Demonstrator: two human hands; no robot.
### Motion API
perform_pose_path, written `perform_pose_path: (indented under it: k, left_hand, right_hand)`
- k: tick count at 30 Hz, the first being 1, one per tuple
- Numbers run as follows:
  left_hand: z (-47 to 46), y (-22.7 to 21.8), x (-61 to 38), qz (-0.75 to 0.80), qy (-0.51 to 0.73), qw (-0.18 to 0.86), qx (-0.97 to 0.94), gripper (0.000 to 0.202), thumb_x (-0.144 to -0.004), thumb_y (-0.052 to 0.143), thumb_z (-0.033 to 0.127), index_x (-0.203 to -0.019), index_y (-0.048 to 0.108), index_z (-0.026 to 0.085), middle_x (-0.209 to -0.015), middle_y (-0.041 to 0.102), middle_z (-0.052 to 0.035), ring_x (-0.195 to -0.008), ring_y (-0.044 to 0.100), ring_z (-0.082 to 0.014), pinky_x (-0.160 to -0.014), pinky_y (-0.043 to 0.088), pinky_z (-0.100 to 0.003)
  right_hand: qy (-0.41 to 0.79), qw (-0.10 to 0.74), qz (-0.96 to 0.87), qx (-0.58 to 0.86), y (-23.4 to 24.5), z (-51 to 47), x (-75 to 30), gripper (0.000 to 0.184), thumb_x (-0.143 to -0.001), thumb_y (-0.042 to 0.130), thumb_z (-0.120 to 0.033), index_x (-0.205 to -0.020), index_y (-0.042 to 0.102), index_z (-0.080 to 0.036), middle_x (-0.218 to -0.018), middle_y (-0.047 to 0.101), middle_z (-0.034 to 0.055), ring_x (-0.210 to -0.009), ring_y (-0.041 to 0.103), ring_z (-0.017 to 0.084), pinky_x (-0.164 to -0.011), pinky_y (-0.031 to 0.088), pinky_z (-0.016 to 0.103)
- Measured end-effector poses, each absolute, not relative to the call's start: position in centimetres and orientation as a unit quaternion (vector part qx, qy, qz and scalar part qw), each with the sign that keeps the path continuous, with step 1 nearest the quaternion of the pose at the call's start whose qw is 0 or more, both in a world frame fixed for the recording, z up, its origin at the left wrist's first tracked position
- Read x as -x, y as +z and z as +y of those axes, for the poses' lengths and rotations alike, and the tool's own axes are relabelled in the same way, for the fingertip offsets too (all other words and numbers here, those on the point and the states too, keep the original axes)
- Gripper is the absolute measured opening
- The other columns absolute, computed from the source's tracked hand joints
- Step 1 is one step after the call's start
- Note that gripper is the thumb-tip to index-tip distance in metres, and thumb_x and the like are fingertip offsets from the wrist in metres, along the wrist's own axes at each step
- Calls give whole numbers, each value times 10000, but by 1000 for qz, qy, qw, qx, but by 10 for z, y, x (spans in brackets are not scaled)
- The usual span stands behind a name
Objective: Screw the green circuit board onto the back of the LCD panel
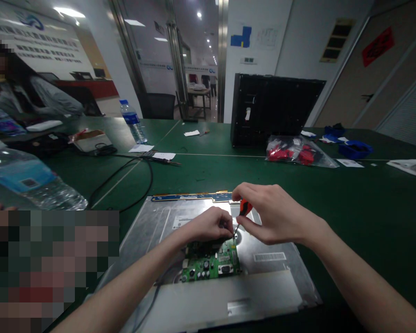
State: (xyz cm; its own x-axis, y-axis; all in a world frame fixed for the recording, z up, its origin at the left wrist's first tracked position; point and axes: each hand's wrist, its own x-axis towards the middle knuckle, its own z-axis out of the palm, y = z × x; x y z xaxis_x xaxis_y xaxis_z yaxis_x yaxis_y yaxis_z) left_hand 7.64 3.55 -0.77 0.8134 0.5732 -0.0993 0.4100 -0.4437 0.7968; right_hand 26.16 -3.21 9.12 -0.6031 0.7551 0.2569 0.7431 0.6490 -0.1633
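Observation:
My right hand [272,212] grips a screwdriver with an orange and black handle [244,208]. Its thin shaft points down at the upper right corner of a green circuit board [211,263]. Close by, my left hand [213,224] is closed, thumb and fingers pinched near the screwdriver's tip; anything between them is too small or hidden. The board lies on the silver metal back of a flat display panel [277,286], and my left hand covers part of its upper side. Along the panel's far edge runs a narrow blue circuit strip [187,197].
A large water bottle [31,173] leans in at the left, with a smaller bottle [133,122] further back. Black cable [151,178] curls beside the panel. Beyond stand a black monitor casing [273,108], a bag of red parts [298,152] and blue trays [355,149]. People sit at the left.

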Motion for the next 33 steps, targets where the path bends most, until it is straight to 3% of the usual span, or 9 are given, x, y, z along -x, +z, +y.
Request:
perform_pose_path:
  k: [4, 6, 10, 17, 21, 24, 30, 33]
  left_hand:
    - [34, -6, -77, 302, 86, 442, -840, 61, -680, 626, 98, -694, 680, 121, -632, 627, 14, -607, 552, -129, -575, 391, -193]
    - [33, -6, -77, 308, 88, 434, -842, 56, -676, 629, 101, -690, 679, 122, -621, 616, 16, -606, 550, -132, -568, 385, -193]
    - [34, -7, -77, 308, 91, 429, -844, 52, -667, 629, 97, -685, 672, 121, -610, 607, 22, -604, 554, -134, -570, 384, -196]
    - [35, -11, -77, 305, 87, 425, -848, 92, -690, 632, 130, -759, 692, 116, -656, 620, 11, -618, 552, -131, -581, 394, -197]
    - [34, -9, -77, 306, 86, 416, -852, 57, -678, 624, 122, -693, 679, 127, -625, 608, 19, -604, 547, -128, -571, 390, -193]
    - [33, -7, -77, 308, 93, 412, -853, 50, -674, 621, 116, -678, 671, 123, -618, 605, 16, -601, 549, -132, -569, 388, -198]
    - [34, -11, -77, 310, 83, 419, -849, 74, -691, 622, 133, -737, 678, 119, -645, 609, 12, -612, 542, -131, -569, 388, -195]
    - [34, -12, -77, 310, 84, 426, -846, 77, -690, 616, 127, -739, 676, 124, -652, 615, 12, -617, 550, -132, -577, 394, -195]
  right_hand:
    - [35, 146, -892, 427, 91, -32, -259, 203, -822, 550, -195, -1020, 507, -181, -879, 632, 23, -680, 525, 131, -563, 283, 251]
    - [7, 136, -887, 442, 89, -31, -258, 142, -859, 551, -271, -971, 525, -188, -830, 642, 18, -644, 525, 133, -542, 253, 251]
    - [-19, 117, -885, 450, 90, -32, -258, 211, -865, 569, -391, -916, 543, -187, -748, 647, 14, -611, 526, 139, -532, 230, 256]
    - [41, 129, -894, 428, 94, -36, -259, 184, -824, 533, -193, -1006, 507, -180, -869, 640, 21, -675, 528, 128, -567, 285, 247]
    - [-17, 125, -891, 435, 90, -32, -258, 92, -870, 531, -280, -909, 530, -196, -786, 632, 2, -596, 484, 115, -530, 222, 254]
    - [-31, 117, -888, 443, 91, -32, -258, 168, -880, 537, -362, -856, 531, -196, -714, 613, -4, -580, 475, 120, -521, 202, 260]
    - [28, 130, -896, 424, 95, -35, -259, 194, -809, 556, -201, -992, 495, -181, -854, 628, 13, -646, 500, 124, -546, 261, 246]
    - [-7, 126, -889, 440, 91, -32, -258, 142, -839, 561, -239, -959, 503, -190, -815, 634, 5, -611, 501, 122, -528, 237, 243]
